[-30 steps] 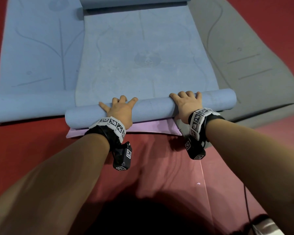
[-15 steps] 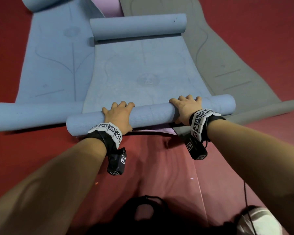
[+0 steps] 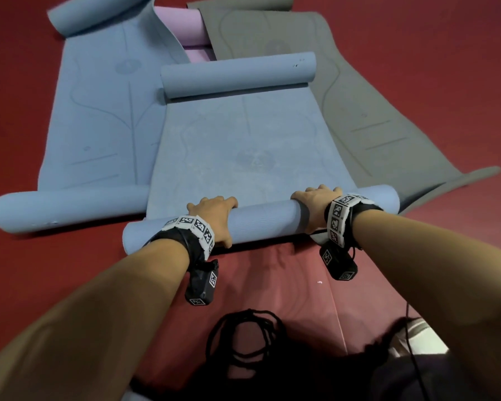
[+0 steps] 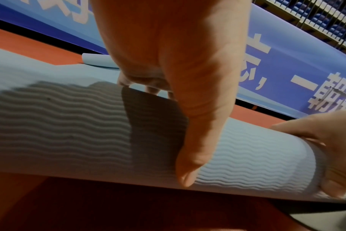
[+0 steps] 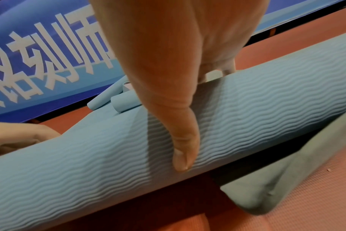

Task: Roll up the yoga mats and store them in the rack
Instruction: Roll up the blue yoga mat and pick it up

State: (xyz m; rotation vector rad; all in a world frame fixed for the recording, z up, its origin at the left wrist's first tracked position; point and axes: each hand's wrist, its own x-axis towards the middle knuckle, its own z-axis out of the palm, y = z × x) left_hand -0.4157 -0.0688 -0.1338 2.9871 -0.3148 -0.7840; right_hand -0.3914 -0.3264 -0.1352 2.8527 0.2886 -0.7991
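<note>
A light blue yoga mat (image 3: 243, 146) lies lengthwise on the red floor, its near end wound into a roll (image 3: 266, 224) and its far end curled up (image 3: 237, 73). My left hand (image 3: 211, 217) grips the roll left of centre, fingers over the top and thumb down the near side (image 4: 188, 164). My right hand (image 3: 315, 206) grips it further right the same way, thumb pressed on the ribbed underside (image 5: 182, 153). The roll's ends stick out past both hands.
A second blue mat (image 3: 99, 111) lies to the left with its near end rolled (image 3: 67, 209). A grey mat (image 3: 373, 96) lies to the right and a purple one (image 3: 185, 27) at the back. A black cable coil (image 3: 243, 337) sits near me. A blue banner (image 4: 286, 62) stands beyond.
Both hands have pushed the roll forward, away from me, and it has grown thicker. The purple edge that showed beneath the roll is gone from sight.
</note>
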